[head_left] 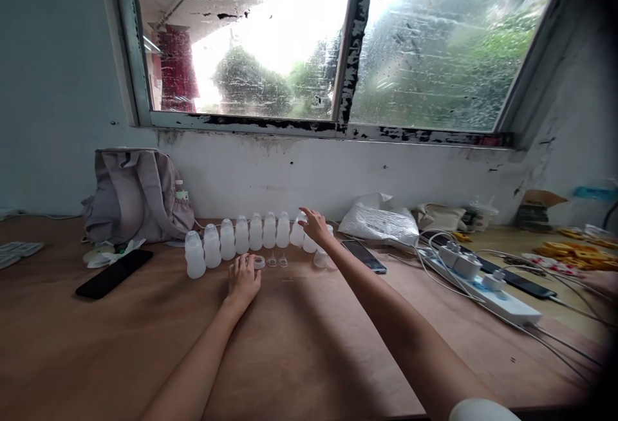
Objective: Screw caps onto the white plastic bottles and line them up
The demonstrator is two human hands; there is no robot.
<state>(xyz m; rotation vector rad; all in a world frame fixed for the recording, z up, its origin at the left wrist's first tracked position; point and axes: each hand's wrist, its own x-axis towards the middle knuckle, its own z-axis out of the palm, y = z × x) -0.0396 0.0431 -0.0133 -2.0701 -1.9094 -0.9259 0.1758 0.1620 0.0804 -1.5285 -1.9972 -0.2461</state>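
Several frosted white baby bottles [227,239] stand upright in a curved row on the brown table. My left hand [244,277] rests on the table in front of them, fingers lightly bent and apart. Close by its fingertips lies a white bottle collar ring [259,262]; whether they touch is unclear. Two clear nipples [282,260] lie right of that ring. My right hand [315,224] is over the row's right end, index finger stretched out and thumb apart, at the top of a bottle [297,235]. More small whitish parts [320,259] sit below the right wrist.
A grey backpack [132,196] and a black phone [114,273] are at left. On the right are another phone [365,256], a silvery plastic bag [380,220] and a white power strip [492,292] with trailing cables. A wall with a window [342,128] rises behind the table.
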